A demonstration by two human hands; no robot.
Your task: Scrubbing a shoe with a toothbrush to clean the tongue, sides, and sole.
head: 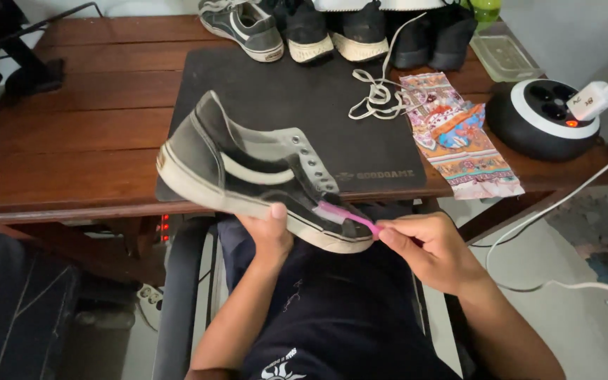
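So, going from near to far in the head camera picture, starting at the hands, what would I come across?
Right hand pinching a pink toothbrush, level with the left hand → black-and-white sneaker held up by that left hand → dark desk mat → loose white shoelace → row of shoes along the table's back edge.

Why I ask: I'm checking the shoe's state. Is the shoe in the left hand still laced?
No: the grey shoe in the left hand shows bare eyelets, and loose white laces lie on the black mat.
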